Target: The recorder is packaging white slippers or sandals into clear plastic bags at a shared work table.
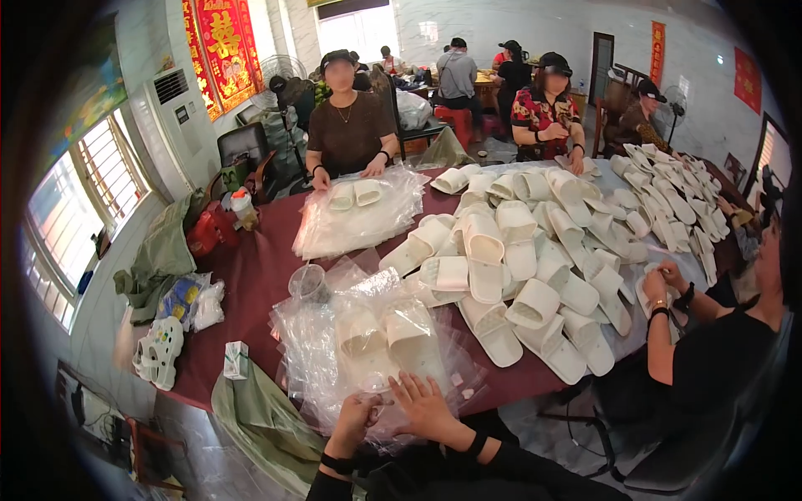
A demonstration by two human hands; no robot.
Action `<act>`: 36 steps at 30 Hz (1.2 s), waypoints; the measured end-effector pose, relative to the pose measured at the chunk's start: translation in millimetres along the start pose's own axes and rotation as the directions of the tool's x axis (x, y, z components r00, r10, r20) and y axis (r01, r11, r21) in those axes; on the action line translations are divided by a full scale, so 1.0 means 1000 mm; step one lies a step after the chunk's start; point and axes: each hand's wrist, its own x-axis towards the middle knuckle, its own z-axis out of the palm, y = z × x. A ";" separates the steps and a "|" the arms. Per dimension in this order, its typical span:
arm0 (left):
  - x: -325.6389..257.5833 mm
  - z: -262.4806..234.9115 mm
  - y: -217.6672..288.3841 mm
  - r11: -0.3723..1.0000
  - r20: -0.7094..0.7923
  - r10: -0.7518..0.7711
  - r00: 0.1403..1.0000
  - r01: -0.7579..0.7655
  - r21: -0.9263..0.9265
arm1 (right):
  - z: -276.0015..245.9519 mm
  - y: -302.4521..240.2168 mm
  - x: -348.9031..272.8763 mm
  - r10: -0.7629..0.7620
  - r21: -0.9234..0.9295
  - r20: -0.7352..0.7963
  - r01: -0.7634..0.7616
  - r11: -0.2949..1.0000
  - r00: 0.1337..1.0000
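In the head view, the person sits at the near edge of a table (259, 275) with a dark red cloth, and both hands are at a clear plastic bag (393, 359) that lies just in front of them. The left hand (357, 415) has its fingers closed on the near edge of the bag, so its grip is clamped on the plastic. The right hand (424, 402) lies flat on the bag with fingers spread apart, pressing it down and not clamped on anything. Inside the bag two white slippers (380, 334) lie side by side, one beside the other, and more loose bags are piled around and under this one. To the right of the bag, a big heap of white slippers (518, 259) without bags covers much of the table. Beyond the bag, on the far side of the table, a second stack of bags (355, 217) lies in front of a seated person, with one pair on top of it. Left of the bag, near the table corner, stand a small box (236, 359) and a clear cup (307, 282). Another person's hands (660, 284) work at the right side of the heap. As I judge it, this pair is already in its bag and only the mouth is left to close, but the packing as a whole is far from the end, because the unbagged heap is much bigger than the bagged ones.
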 end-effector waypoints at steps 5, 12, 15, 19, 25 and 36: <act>-0.026 0.017 0.016 0.977 0.344 0.015 0.939 0.059 -0.205 | 0.015 0.015 0.000 0.148 0.125 -0.064 -0.139 0.982 0.987; -0.037 0.008 -0.006 0.916 0.281 0.133 0.950 -0.227 0.332 | 0.012 0.030 0.001 0.194 0.254 -0.425 -0.089 0.963 0.884; -0.014 -0.006 -0.023 0.858 0.181 0.194 0.964 -0.256 0.446 | 0.005 0.028 0.004 0.214 0.444 -0.467 0.018 0.896 0.858; -0.003 -0.002 -0.023 0.945 0.176 0.282 0.943 -0.305 0.122 | -0.009 0.015 0.011 0.386 0.693 -0.441 0.034 0.720 0.810; -0.013 0.003 -0.023 0.983 0.162 0.152 0.975 -0.132 -0.129 | -0.022 -0.006 0.013 0.418 0.725 -0.525 0.132 0.676 0.742; -0.023 0.002 -0.015 0.863 0.215 0.029 0.976 0.084 -0.499 | 0.001 -0.015 0.004 0.117 0.307 -0.424 0.020 0.952 0.898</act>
